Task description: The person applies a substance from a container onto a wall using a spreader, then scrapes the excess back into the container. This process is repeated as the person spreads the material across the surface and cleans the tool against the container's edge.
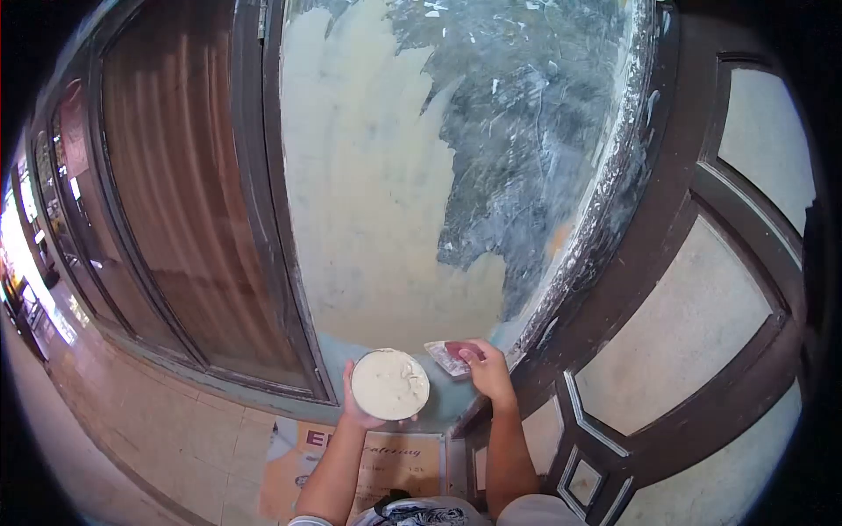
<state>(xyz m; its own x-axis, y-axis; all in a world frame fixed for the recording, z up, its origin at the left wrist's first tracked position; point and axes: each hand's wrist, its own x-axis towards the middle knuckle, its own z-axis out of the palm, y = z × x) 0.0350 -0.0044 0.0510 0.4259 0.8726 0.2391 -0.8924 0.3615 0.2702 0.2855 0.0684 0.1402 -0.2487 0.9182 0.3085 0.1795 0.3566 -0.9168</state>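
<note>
A round tub of cream-coloured putty rests in my left hand, whose fingers wrap around its side and underside. The putty is scooped and rough near the tub's right edge. To the right, my right hand grips a putty knife with a reddish-brown handle part and a pale, smeared blade pointing left toward the tub. Blade and tub are apart. Before both hands stands a wall, coated smooth cream on the left, with a ragged edge against a bare, mottled grey-green area on the right.
A dark-framed window with a brown curtain is on the left. A brown panelled door with pale panels stands on the right. A printed orange banner lies on the tiled floor below my hands.
</note>
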